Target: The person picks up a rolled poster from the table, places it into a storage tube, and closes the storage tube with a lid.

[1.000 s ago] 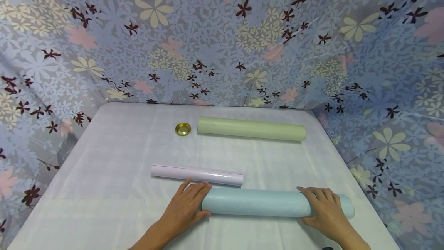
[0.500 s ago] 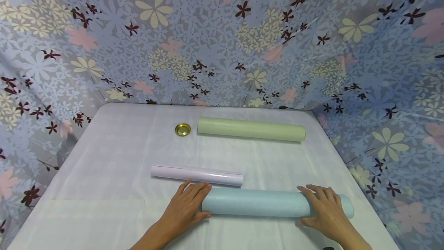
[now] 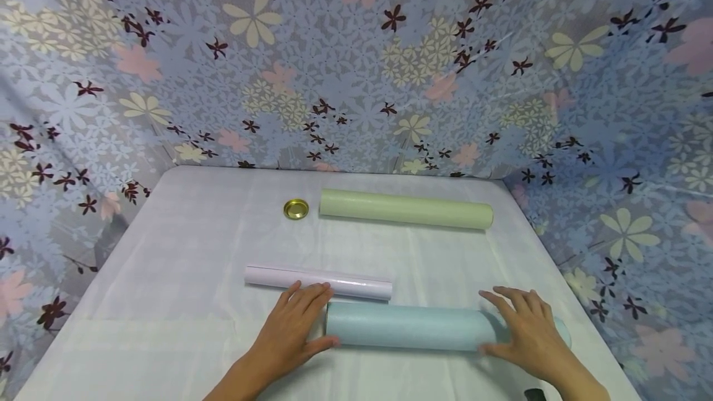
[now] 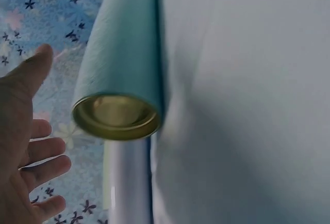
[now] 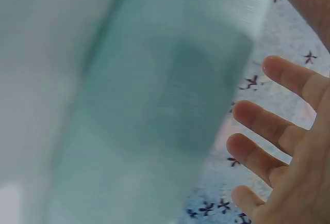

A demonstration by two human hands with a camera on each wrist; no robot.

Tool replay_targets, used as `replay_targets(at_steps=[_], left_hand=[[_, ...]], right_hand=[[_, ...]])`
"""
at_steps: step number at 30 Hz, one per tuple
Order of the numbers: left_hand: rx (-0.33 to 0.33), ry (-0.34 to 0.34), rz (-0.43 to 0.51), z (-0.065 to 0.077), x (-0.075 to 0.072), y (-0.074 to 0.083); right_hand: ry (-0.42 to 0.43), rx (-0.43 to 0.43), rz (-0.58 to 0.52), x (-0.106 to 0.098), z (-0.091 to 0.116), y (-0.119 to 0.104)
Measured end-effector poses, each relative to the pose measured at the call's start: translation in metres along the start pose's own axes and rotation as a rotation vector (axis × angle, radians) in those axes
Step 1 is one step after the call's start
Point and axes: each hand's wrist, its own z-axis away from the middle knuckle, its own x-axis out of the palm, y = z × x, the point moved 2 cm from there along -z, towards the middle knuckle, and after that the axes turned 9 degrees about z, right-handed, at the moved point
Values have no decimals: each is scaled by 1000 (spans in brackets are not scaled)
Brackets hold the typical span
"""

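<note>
A light blue cardboard-like tube point(image 3: 409, 327) lies sideways across the near part of the white-covered table. Its left end carries a gold metal cap point(image 4: 116, 114), seen in the left wrist view. At that end my left hand point(image 3: 292, 330) hovers with fingers spread, a gap showing between it and the tube. Over the tube's right end is my right hand point(image 3: 526, 333), fingers apart and partly hiding it; the right wrist view shows its straight fingers point(image 5: 263, 126) beside the tube, holding nothing. A slim pale lilac roll point(image 3: 317, 281) lies just beyond the tube, near my left fingertips.
Farther back lies a pale green tube point(image 3: 405, 209), with a small round gold lid point(image 3: 296, 208) to its left. Floral cloth point(image 3: 356, 79) hangs behind and along both sides of the table point(image 3: 184, 234). A small dark object point(image 3: 535, 394) shows at the bottom edge.
Both hands have let go of the blue tube and their fingers have spread. The left hand has moved slightly left, off the tube's end. The tube stays in place.
</note>
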Motion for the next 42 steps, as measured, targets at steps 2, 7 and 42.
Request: replay_targets(at_steps=[2, 7, 42], left_hand=[[-19, 9, 10, -2, -7, -3], [-88, 18, 5, -9, -26, -17], [-309, -297, 0, -41, -67, -107]], right_hand=[[20, -21, 1, -7, -4, 0], [72, -60, -5, -26, -18, 4], [25, 23, -31, -24, -158, 47]])
